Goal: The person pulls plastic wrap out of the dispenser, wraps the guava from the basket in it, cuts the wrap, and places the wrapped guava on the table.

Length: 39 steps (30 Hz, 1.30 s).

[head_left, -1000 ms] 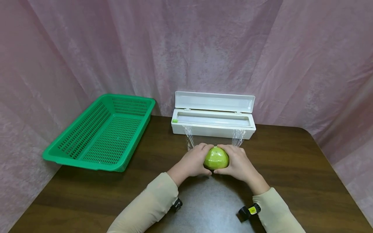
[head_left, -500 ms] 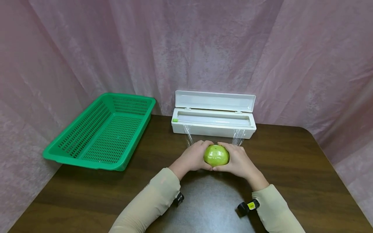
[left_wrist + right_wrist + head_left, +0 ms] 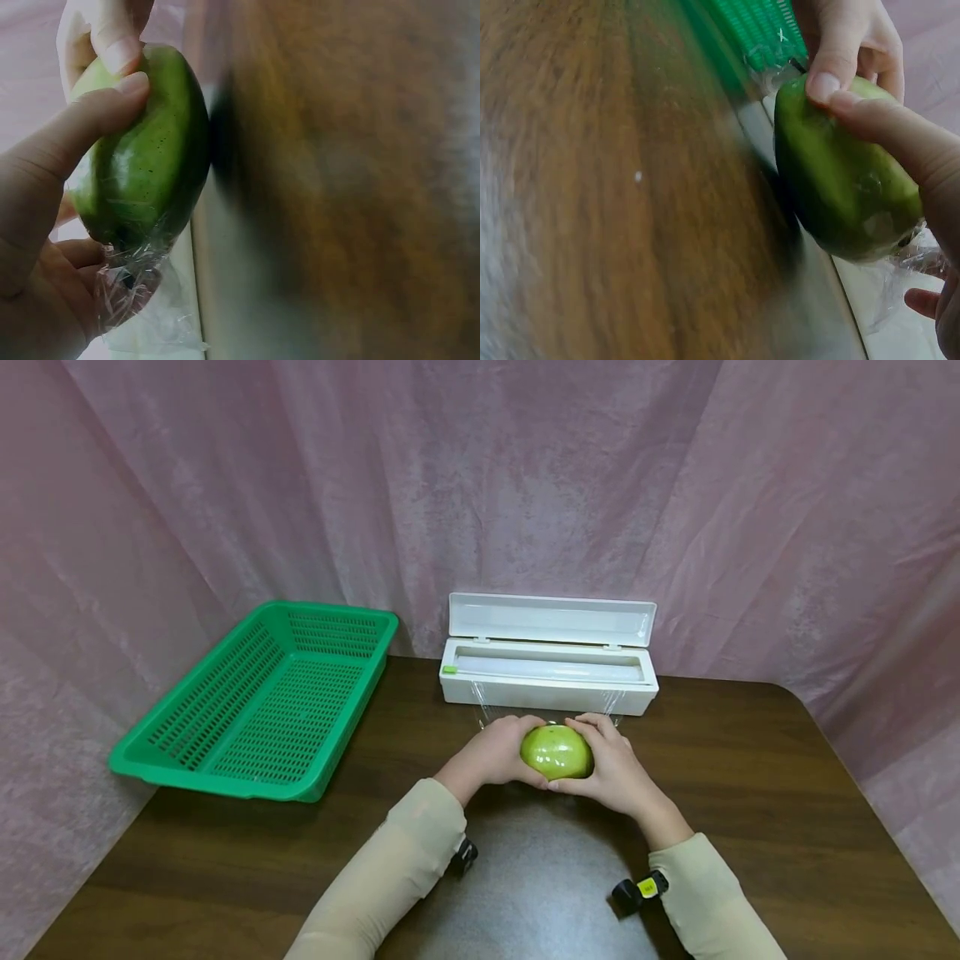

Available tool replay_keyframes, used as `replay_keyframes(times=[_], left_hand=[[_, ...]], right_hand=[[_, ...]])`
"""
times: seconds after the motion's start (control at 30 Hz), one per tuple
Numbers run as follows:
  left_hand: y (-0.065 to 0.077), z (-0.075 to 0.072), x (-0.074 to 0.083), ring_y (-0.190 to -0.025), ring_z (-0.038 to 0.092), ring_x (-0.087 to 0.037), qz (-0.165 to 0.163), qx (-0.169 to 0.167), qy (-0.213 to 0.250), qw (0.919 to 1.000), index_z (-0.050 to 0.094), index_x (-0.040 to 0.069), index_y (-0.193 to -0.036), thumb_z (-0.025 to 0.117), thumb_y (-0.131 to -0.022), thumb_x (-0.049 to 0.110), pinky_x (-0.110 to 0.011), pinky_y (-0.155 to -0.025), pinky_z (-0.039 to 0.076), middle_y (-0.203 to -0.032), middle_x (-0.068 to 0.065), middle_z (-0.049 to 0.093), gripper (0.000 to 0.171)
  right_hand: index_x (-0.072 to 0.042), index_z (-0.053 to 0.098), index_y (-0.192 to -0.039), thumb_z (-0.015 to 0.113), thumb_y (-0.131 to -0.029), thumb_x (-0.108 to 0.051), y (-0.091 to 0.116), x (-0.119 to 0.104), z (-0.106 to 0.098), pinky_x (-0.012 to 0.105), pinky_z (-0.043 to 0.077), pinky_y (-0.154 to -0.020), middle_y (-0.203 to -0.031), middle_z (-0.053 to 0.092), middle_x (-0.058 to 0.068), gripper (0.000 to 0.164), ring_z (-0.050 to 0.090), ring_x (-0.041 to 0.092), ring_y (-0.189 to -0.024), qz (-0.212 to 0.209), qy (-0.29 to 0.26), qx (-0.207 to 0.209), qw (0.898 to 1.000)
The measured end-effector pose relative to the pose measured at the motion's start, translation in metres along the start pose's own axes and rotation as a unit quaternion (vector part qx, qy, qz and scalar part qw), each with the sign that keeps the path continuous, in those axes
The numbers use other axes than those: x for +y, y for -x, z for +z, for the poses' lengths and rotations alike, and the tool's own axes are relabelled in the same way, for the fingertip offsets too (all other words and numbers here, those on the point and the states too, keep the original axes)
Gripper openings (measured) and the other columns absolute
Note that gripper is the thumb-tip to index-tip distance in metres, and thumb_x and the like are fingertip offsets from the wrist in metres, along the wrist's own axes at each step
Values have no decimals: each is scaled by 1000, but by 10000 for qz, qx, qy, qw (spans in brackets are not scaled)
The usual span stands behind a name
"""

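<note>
In the head view a glossy green fruit (image 3: 557, 752), with clear cling film drawn over it, sits between both hands. My left hand (image 3: 501, 750) grips its left side and my right hand (image 3: 611, 767) its right side, thumbs meeting at the near face. Bunched film (image 3: 139, 289) gathers at one end of the fruit in the left wrist view, inside the curled left fingers. The right wrist view shows crumpled film (image 3: 904, 274) by the right palm. Strands of film run back to a white cling film dispenser (image 3: 551, 696), lid raised. Fingers behind the fruit are partly hidden.
A green plastic basket (image 3: 330, 760) stands at the left of the brown wooden table (image 3: 757, 793). The dispenser's raised lid (image 3: 551, 620) is close to the pink curtain (image 3: 555, 485) behind.
Both hands have moved slightly away from the body with the fruit, toward the dispenser. The fruit has tilted, and the film strands between it and the dispenser look shorter and slacker.
</note>
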<state>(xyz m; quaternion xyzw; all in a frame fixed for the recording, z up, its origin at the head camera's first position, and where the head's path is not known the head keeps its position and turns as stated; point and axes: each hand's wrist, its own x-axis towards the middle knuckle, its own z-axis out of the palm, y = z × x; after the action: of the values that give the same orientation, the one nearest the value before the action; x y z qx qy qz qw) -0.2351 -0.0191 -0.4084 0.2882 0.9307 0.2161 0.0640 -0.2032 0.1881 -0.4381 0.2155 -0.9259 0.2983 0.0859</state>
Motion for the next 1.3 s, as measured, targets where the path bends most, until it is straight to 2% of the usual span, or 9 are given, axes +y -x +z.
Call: replay_keyframes(times=[0.1, 0.27, 0.47, 0.67, 0.9, 1.07, 1.2, 1.3], left_hand=[[-4, -2, -1, -99, 56, -15, -120, -150, 37, 9998, 50, 16, -133, 85, -64, 45, -31, -83, 49, -115, -3, 61, 83], [-8, -3, -2, -98, 55, -15, -194, -296, 186, 9992, 50, 15, -134, 84, -65, 46, -31, -82, 48, -117, -2, 61, 83], [-7, -2, -6, -96, 52, -16, -382, -235, 401, 9982, 44, 17, -142, 84, -65, 47, -30, -83, 47, -122, -8, 47, 91], [-3, -5, -4, -98, 54, -16, -359, -129, 97, 9992, 35, 15, -147, 81, -68, 49, -32, -85, 49, -126, -9, 48, 98], [-2, -7, 0, -101, 56, -18, -250, 67, -372, 9990, 44, 16, -134, 86, -64, 44, -36, -86, 50, -119, -5, 53, 86], [-8, -7, -2, -100, 57, -17, -267, 16, -432, 9987, 46, 14, -133, 83, -66, 47, -35, -86, 49, -118, -5, 56, 83], [-13, -10, -6, -108, 56, -18, -234, -115, -212, 9994, 46, 11, -137, 81, -70, 46, -34, -92, 47, -125, -6, 57, 84], [-15, -13, -8, -111, 55, -18, -192, -240, -9, 9995, 45, 9, -139, 80, -72, 45, -34, -95, 46, -128, -7, 56, 84]], right_hand=[[-13, 39, -143, 84, -63, -49, -1, 0, -1, 52, 31, -96, -129, 48, 10, 98, 48, 26, -115, -63, 133, -30, 9999], [-17, 48, -136, 84, -65, -45, -1, 1, -5, 48, 30, -95, -119, 55, 7, 84, 52, 23, -107, -208, 181, -4, 9996], [-14, 53, -133, 83, -64, -46, -7, 1, -7, 47, 30, -91, -111, 58, 8, 82, 54, 22, -100, -286, 181, -5, 9994], [-13, 53, -134, 83, -64, -48, -13, 1, -10, 45, 28, -91, -109, 59, 8, 83, 55, 21, -97, -169, 123, -171, 9996], [-12, 54, -134, 80, -65, -53, -19, 2, -16, 45, 28, -90, -112, 60, 10, 84, 55, 23, -98, -15, 176, -366, 9992], [-11, 53, -135, 79, -66, -55, -26, 2, -21, 46, 36, -91, -117, 61, 11, 86, 56, 23, -101, 144, 110, -652, 9977], [-9, 51, -136, 79, -68, -53, -33, 3, -25, 38, 46, -84, -123, 61, 9, 86, 57, 20, -100, 265, -153, -887, 9956], [-8, 49, -137, 78, -69, -52, -36, 5, -26, 35, 46, -83, -124, 61, 7, 86, 57, 19, -98, 319, -348, -1010, 9938]])
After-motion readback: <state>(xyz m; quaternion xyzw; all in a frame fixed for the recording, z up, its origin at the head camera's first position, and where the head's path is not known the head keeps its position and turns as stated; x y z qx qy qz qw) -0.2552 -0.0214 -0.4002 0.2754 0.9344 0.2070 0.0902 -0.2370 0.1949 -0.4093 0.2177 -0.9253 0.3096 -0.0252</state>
